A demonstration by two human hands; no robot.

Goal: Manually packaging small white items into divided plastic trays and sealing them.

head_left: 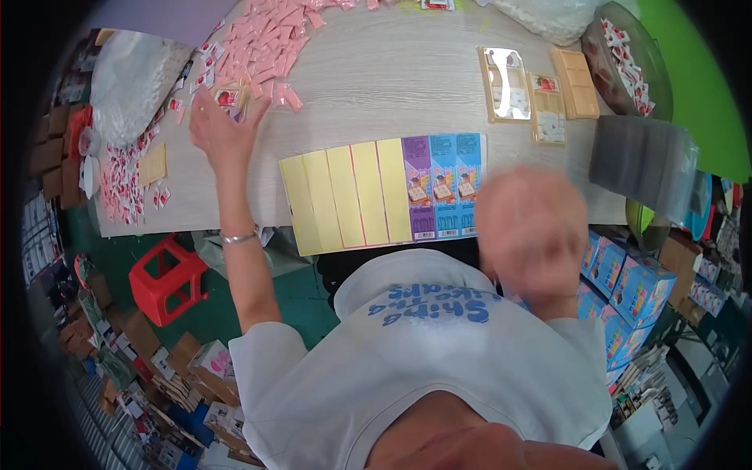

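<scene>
Right hand (533, 227), grip unclear — label sheet (384, 192), long axis left-to-right — printed end (443, 188) rightward.

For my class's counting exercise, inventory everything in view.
Wood-grain table: one, pale grey, centre.
Flat oblong sachets: many, pink, upper left.
Printed packets: many, red and white, table's left.
Filled plastic bags: two, clear, white-filled, upper left and right.
Paper label sheet: one, five yellow strips, one purple and two blue labels, front edge.
Compartmented trays: three, tan, upper right.
Round bowl with packets: one, see-through, far right.
Plastic sheets: stacked, uncountable, grey, right.
Smooth surface: one, green, far right.
Plastic stool: one, red, floor left.
Printed cartons: several, blue, lower right.
Cardboard boxes: several, brown, left.
T-shirt: one, white, lower centre.
Left hand: one, at a tan-edged item with red print, upper left.
Right hand: one, blurred, label sheet's right end.
</scene>
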